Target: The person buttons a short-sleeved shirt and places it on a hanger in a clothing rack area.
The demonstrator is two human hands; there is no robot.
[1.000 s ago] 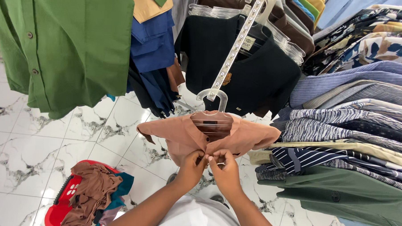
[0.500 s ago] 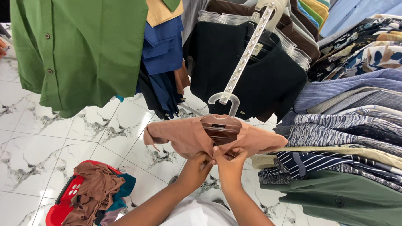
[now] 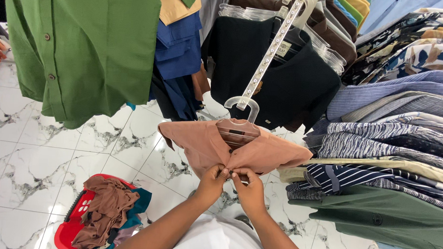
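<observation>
At the far left, a large green button-up shirt of woven cloth (image 3: 81, 51) hangs flat, and its top is cut off by the frame. Below it, on the white marble-pattern tiled floor (image 3: 19, 152), stands a red plastic basket (image 3: 73, 222) filled with crumpled brown and teal clothes; its lower edge is out of view. A little more to the right hang folded blue garments (image 3: 177, 49) and a black shirt on a clear hanger (image 3: 277, 67).

In the middle, a salmon-brown short-sleeved shirt of smooth cotton-like cloth (image 3: 206, 143) hangs on a clear plastic hanger (image 3: 241, 108), which is hooked into a long white perforated strip (image 3: 270, 50). The shirt sits low, just under the black shirt, with the sleeves spread to both sides. The left hand (image 3: 212, 180) and the right hand (image 3: 249, 187) meet at its front placket, with the fingertips pinched together on the cloth edge. The button itself is hidden by the fingers.

At the right, a dense row of striped and patterned shirts (image 3: 392, 140) hangs sideways, and a dark green shirt (image 3: 390, 219) lies lowest.
</observation>
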